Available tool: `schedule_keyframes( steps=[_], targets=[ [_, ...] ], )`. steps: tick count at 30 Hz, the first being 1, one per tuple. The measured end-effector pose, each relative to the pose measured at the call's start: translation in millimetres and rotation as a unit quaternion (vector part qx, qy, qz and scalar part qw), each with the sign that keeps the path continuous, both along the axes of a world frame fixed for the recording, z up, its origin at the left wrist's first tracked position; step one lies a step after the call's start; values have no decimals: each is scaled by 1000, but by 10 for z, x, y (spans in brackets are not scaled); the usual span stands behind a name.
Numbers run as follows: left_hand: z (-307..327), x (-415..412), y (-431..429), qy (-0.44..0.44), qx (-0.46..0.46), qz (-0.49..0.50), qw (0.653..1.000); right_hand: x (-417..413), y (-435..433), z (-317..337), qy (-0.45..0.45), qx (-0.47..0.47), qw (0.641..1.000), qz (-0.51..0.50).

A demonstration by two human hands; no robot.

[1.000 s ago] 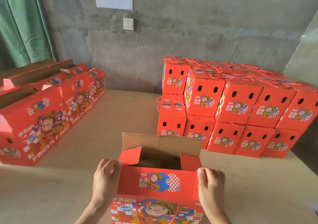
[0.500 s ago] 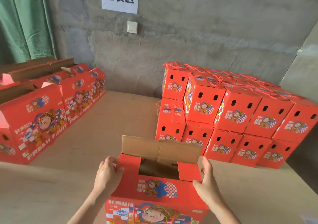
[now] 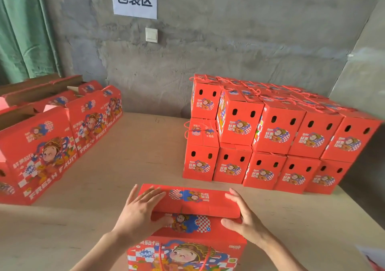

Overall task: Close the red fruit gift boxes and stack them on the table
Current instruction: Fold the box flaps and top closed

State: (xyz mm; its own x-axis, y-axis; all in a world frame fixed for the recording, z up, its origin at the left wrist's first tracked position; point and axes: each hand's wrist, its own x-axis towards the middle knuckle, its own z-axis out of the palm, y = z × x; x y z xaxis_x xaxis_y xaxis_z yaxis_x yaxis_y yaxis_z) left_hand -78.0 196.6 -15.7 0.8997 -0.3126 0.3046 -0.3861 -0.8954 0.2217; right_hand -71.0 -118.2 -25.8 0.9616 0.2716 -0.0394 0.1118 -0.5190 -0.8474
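A red fruit gift box (image 3: 187, 225) with a cartoon figure stands at the near edge of the wooden table (image 3: 129, 166). Its far top flap (image 3: 191, 200) lies folded down over the opening. My left hand (image 3: 139, 212) presses flat on the flap's left end, fingers spread, thumb on the near panel. My right hand (image 3: 243, 218) lies with straight fingers along the flap's right end, thumb on the near panel. At the right stands a stack of closed red boxes (image 3: 270, 137), two layers high, with red rope handles.
Several open red boxes (image 3: 50, 143) stand in a row along the table's left side, with brown cardboard behind them. A grey concrete wall (image 3: 229, 41) with a paper sign and a switch is behind. A green curtain (image 3: 23, 31) hangs at the far left.
The far flap, upright before, has come down over the box opening. Both hands moved from the box's side edges onto the top flap. The view dropped closer.
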Motion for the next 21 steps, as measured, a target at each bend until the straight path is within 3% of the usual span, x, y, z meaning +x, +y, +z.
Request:
schedule_keyframes(
  steps=[8, 16, 21],
  targets=[
    [267, 542, -126, 205, 113, -25, 972, 212, -38, 175, -49, -231, 971, 39],
    [184, 631, -135, 151, 192, -57, 968, 204, -50, 170, -90, -289, 952, 52],
    [283, 641, -330, 181, 189, -24, 965, 211, -47, 157, -98, -296, 949, 51]
  ],
)
